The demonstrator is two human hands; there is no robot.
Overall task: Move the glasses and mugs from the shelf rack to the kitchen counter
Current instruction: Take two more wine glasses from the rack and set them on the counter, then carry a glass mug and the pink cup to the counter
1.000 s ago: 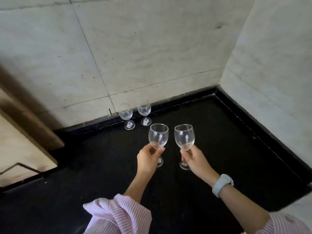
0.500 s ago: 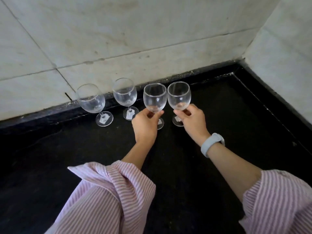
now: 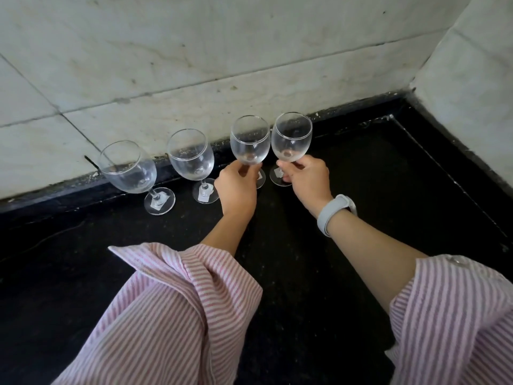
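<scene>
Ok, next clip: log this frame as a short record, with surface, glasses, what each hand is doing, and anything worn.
surface: black counter in a corner of pale tiled walls
glasses: four clear stemmed glasses in a row along the back wall, all upright
free glasses: two on the left
left hand: gripping the third glass at its stem
right hand: gripping the fourth glass at its stem
worn: pale wristband, right wrist; striped pink sleeves

Both hands carried their wine glasses toward the wall [image 3: 249,65]; the left-hand glass [image 3: 250,141] and right-hand glass [image 3: 291,138] reached its foot, beside the two standing glasses [image 3: 191,157].
</scene>
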